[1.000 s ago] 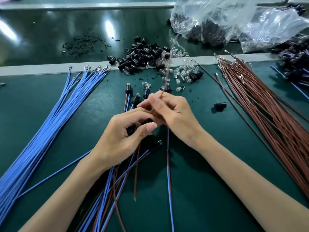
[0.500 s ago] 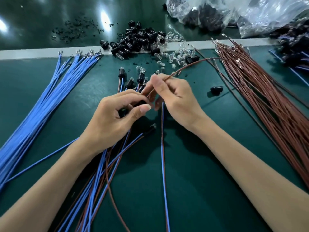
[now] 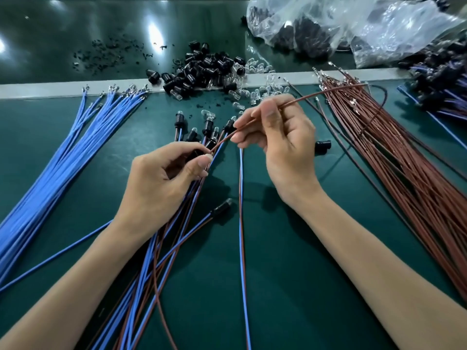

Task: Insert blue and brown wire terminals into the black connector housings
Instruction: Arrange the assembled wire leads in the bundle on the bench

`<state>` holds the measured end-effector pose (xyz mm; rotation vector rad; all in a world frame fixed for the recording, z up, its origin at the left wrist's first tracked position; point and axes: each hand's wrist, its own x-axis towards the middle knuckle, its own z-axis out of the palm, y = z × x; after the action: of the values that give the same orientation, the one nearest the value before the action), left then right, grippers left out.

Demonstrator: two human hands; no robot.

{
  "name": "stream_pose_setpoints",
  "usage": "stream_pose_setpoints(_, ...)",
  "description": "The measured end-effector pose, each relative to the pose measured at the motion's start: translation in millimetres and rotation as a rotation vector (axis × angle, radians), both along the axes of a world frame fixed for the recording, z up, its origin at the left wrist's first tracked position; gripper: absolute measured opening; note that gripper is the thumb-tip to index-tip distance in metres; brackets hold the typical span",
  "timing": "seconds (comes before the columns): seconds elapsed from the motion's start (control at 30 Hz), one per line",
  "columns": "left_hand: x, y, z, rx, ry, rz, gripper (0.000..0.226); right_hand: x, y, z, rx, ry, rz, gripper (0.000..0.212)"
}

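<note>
Feeding a brown wire [image 3: 316, 94] into the black housing [image 3: 194, 154] seems the step now. Left hand [image 3: 161, 178] pinches the housing btw thumb & forefinger, over the mixed wires [image 3: 156, 261]. Right hand [image 3: 285, 142] pinches the wire, thin & curved. Next: push the terminal straight in; terminal is hidden.

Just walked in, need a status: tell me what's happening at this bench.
A person is assembling leads. The left hand holds a black connector housing, mostly hidden by its fingers, while the right hand pinches a brown wire running to it. Whether the terminal is seated cannot be seen. Loose blue wires lie left, brown wires right.
</note>
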<state>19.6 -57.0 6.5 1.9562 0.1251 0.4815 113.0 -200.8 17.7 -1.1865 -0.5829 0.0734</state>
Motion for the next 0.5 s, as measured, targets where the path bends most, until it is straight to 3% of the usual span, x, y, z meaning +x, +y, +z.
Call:
stream_pose_setpoints(0.1,-0.8,-4.1,2.8,-0.066,-0.004,-0.051,0.009,-5.3,2.6,-3.5,-0.144,-0.069,0.023,0.010)
stream_pose_setpoints(0.23,-0.3,-3.2,4.7,0.020,-0.010,-0.091,0.015,-6.4,4.9,-7.2,-0.314,-0.079,0.129,0.015)
stream_pose_setpoints(0.5,0.5,0.2,1.0,0.023,0.005,-0.082,0.011,-0.5,-1.4,2.7,-0.015,-0.013,0.008,0.017)
